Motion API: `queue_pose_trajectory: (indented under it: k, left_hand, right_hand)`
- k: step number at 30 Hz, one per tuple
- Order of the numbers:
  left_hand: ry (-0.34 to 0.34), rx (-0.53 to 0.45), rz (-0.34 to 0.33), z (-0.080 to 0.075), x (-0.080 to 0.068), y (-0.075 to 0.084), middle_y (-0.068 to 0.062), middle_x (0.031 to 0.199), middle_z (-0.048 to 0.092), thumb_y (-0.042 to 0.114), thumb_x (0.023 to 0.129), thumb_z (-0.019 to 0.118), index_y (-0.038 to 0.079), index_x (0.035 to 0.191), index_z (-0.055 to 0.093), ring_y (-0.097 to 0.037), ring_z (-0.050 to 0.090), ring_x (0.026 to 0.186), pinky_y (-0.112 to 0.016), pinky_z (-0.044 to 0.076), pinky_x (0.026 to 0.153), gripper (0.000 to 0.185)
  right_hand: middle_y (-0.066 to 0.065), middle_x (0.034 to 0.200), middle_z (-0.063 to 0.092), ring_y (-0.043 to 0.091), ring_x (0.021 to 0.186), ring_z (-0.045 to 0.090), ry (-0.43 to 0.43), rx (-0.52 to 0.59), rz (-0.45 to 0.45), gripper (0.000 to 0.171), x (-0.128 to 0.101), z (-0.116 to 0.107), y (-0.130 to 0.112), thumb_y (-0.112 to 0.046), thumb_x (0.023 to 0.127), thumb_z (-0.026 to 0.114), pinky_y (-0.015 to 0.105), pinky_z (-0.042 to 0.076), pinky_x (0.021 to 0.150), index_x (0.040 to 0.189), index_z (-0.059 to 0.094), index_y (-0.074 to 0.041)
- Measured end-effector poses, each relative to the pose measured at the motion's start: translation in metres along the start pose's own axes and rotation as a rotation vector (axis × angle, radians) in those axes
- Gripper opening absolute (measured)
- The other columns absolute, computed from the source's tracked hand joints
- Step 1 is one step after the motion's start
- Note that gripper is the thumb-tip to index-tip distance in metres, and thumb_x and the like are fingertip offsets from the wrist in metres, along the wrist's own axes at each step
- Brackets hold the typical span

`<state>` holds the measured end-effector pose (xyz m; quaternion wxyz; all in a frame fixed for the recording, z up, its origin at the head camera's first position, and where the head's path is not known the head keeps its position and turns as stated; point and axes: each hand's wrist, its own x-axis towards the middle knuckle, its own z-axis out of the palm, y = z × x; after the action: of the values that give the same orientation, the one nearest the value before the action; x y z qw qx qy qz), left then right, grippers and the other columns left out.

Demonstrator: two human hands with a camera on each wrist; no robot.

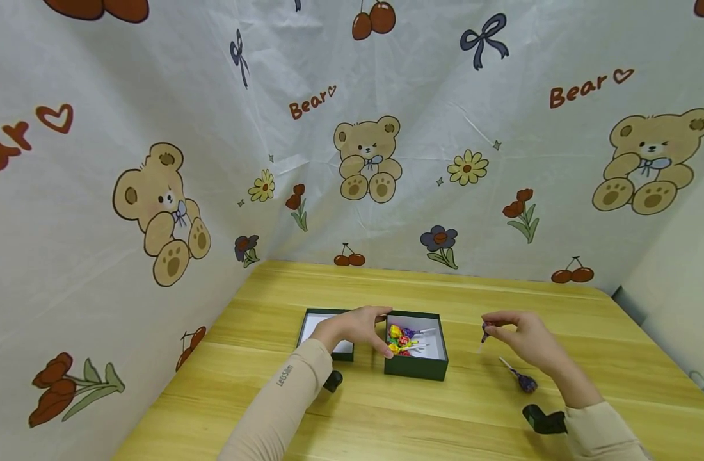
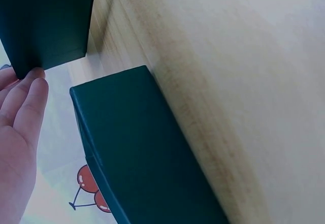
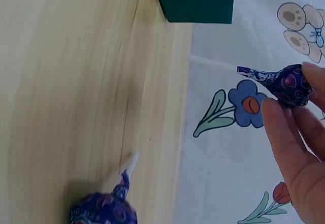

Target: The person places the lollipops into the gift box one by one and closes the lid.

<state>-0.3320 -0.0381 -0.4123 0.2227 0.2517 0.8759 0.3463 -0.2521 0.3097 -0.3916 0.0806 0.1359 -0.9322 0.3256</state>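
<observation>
A dark green box (image 1: 416, 368) with a white inside holds several bright lollipops (image 1: 402, 340). My left hand (image 1: 359, 329) grips its left wall, thumb over the rim; in the left wrist view my fingers (image 2: 23, 99) touch the box corner (image 2: 45, 21). The box lid (image 1: 323, 326) lies beside it on the left, also seen as a lid (image 2: 142, 153) up close. My right hand (image 1: 516, 336) pinches a purple lollipop (image 1: 485, 331) above the table, right of the box; its purple lollipop (image 3: 284, 82) shows stick pointing away. A second purple lollipop (image 1: 523, 380) lies on the table, also the lollipop (image 3: 104, 209).
The yellow wooden table (image 1: 444, 416) stands in a corner of bear-printed cloth walls (image 1: 363, 153). Black wrist-camera mounts (image 1: 544, 420) sit at both sleeves. The table's right edge runs near a grey wall.
</observation>
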Motion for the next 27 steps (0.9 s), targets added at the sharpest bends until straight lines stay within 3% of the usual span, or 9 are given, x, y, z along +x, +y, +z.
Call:
queue_pose_trajectory:
  k: [5,13,27]
  left_hand:
    - [0.000,-0.006,0.000,0.000,0.002,-0.001,-0.008,0.161,0.038,0.033,0.075,0.090,0.021,0.159,0.029,-0.026,0.036,0.149,-0.047,0.038,0.117,0.104]
    - [0.000,-0.005,0.000,-0.001,0.001,0.000,-0.008,0.161,0.038,0.033,0.074,0.090,0.020,0.159,0.029,-0.026,0.036,0.149,-0.048,0.038,0.117,0.105]
    - [0.003,0.012,0.000,0.000,0.000,0.001,-0.008,0.161,0.038,0.033,0.075,0.090,0.018,0.159,0.029,-0.026,0.036,0.149,-0.047,0.038,0.117,0.105]
  right_hand:
    - [0.015,0.112,0.074,0.037,0.109,0.068,-0.005,0.016,-0.037,0.029,0.003,0.004,-0.009,-0.015,0.099,0.064,0.050,0.056,0.089,0.121,0.069,0.004]
    - [0.012,0.106,0.074,0.016,0.098,0.070,-0.040,0.140,0.005,0.021,0.013,0.008,-0.016,-0.004,0.095,0.065,0.024,0.059,0.080,0.114,0.068,0.005]
    - [0.019,0.111,0.074,0.026,0.098,0.074,-0.069,0.181,-0.095,0.026,0.027,0.013,-0.042,-0.003,0.097,0.063,0.030,0.061,0.082,0.119,0.069,0.007]
